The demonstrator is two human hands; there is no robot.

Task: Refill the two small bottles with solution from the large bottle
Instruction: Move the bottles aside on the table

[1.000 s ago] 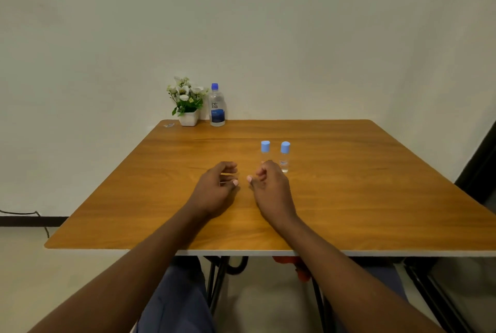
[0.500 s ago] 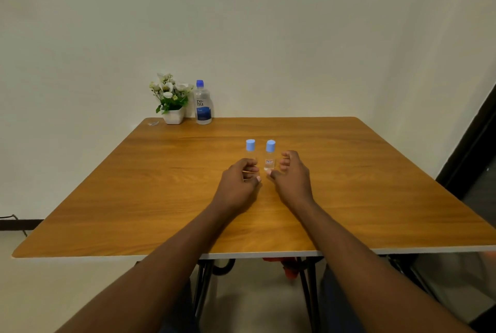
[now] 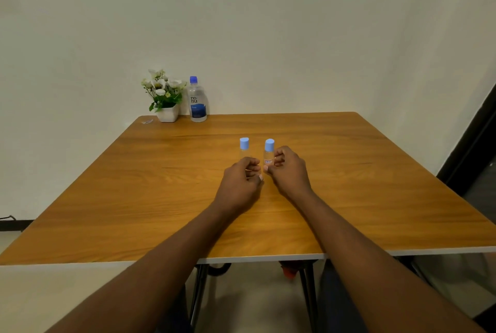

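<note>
Glossy wood-grain table [image 3: 161, 185]; right hand [image 3: 290, 171] pinches clear cylindrical blue-capped bottle [image 3: 269, 157].

Blue-capped small bottles [image 3: 244, 148] [image 3: 269, 154] stand centrally, seemingly empty; large bottle [image 3: 197, 103] stands behind.

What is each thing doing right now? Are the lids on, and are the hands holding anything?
large bottle: upright, cap on, untouched.
left small bottle: upright, cap on, base hidden behind the left hand.
right small bottle: cap on, pinched by the right hand.
left hand: fingers curled, grip unclear.
right hand: pinches the right small bottle.
flower pot: upright beside the large bottle.
</note>
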